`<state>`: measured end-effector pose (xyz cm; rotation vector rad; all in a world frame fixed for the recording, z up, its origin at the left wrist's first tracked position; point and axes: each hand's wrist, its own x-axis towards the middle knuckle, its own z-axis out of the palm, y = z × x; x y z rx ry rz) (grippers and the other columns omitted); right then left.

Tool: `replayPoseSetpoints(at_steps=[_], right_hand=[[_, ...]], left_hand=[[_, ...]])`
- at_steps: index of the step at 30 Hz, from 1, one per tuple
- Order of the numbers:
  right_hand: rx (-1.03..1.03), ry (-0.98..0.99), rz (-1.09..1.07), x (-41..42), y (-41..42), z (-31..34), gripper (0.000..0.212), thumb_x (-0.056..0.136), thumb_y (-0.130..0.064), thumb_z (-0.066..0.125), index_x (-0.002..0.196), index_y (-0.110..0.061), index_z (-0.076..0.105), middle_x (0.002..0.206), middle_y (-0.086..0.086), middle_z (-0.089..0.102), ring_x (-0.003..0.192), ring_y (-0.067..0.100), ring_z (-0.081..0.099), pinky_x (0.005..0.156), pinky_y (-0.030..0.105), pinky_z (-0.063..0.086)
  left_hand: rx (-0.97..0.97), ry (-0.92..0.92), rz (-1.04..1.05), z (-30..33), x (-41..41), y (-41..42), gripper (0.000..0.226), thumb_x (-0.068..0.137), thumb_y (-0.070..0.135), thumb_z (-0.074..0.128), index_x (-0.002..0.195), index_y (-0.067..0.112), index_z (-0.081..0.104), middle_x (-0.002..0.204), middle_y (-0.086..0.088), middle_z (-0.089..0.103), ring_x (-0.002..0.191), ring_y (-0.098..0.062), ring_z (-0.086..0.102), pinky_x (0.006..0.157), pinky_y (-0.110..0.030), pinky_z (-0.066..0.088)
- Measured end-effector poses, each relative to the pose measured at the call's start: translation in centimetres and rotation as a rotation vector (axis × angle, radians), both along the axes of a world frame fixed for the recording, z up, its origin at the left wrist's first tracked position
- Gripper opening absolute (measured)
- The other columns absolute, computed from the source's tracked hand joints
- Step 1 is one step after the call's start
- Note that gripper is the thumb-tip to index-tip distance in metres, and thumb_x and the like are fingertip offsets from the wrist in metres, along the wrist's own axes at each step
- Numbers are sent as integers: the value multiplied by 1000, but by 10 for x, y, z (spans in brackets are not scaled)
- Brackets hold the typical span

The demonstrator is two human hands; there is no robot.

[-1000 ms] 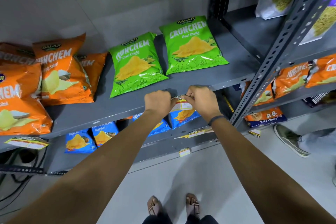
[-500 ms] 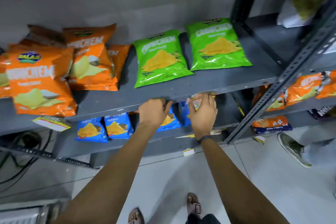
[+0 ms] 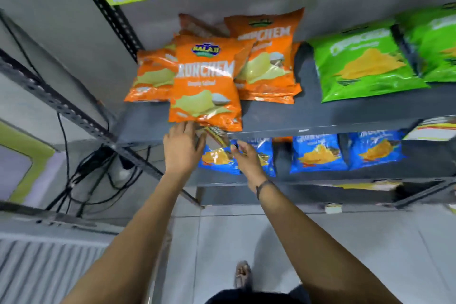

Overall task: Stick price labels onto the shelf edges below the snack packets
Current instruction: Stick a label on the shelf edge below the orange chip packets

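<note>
Overhead, a grey shelf carries green packets at the right and orange packets at the left, the front orange one overhanging the shelf edge. Blue packets stand on the tier beneath. Black cables hang behind the slotted upright. Below the overhanging packet, the left hand lies fingers extended against a price label at the edge, while the right hand pinches its lower corner; blur hides the exact contact.
</note>
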<state>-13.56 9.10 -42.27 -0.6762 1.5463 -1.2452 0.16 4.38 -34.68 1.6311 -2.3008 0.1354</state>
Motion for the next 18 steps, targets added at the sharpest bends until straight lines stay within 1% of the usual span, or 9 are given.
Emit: replayPoseSetpoints(at_steps=[1,3,6,8,11,13,14,16,18], right_hand=[[2,3,9,6,-8,1,25,93,-20,54,113,-4,55,111,10,56,114,29,55,96,39,43],[-9,6,15,12,-18,6,10,95,-21,50,94,-12,54,94,10,53,90,24,54,75,34,43],[9,-16,-5,14,-24,5,29,96,-17,47,67,-18,47,68,5,45,64,14,38,54,22,30],[40,-31,12,14,-23,4,32,96,-19,48,64,-20,46,64,0,46,58,9,40,47,14,33],[66,-77,55,10,-21,7,23,96,-22,48,75,-18,57,74,-1,58,63,7,54,48,11,42],[71,-58,86,7,-18,8,16,96,-24,49,85,-15,57,76,-1,60,63,8,56,58,20,41],[54,-20,85,6,-17,8,17,95,-23,50,83,-14,57,74,1,60,61,10,56,60,25,42],[-13,180,65,1,-14,7,29,93,-19,54,64,-17,52,65,3,56,59,16,52,64,33,43],[-49,497,101,-3,-8,6,34,90,-24,58,57,-20,49,60,3,56,63,20,51,61,33,38]], left_hand=[[28,-23,-52,1,3,-8,31,90,34,56,111,12,58,103,-13,63,100,-34,54,77,-42,42],[91,-64,-177,3,-1,-22,36,91,41,54,115,15,57,107,-10,65,106,-31,54,83,-41,40],[142,-100,-345,6,-16,-38,34,91,43,54,102,12,60,98,-11,68,98,-31,59,77,-37,43],[148,-123,-385,6,-25,-44,32,92,40,53,91,10,63,90,-13,69,90,-34,62,66,-34,44],[213,-157,-331,6,-35,-51,30,95,36,51,94,8,64,92,-17,70,89,-36,63,61,-33,44],[265,-152,-307,8,-38,-55,29,95,35,51,99,10,65,95,-16,70,91,-36,63,62,-33,44],[286,-137,-310,10,-38,-55,29,94,36,52,100,11,65,95,-16,70,92,-36,63,62,-32,43],[296,-106,-327,11,-29,-51,27,93,35,53,98,12,66,94,-14,70,91,-34,63,62,-31,42],[261,-131,-325,4,-13,-43,26,93,37,51,97,17,66,93,-10,70,91,-32,63,62,-31,44]])
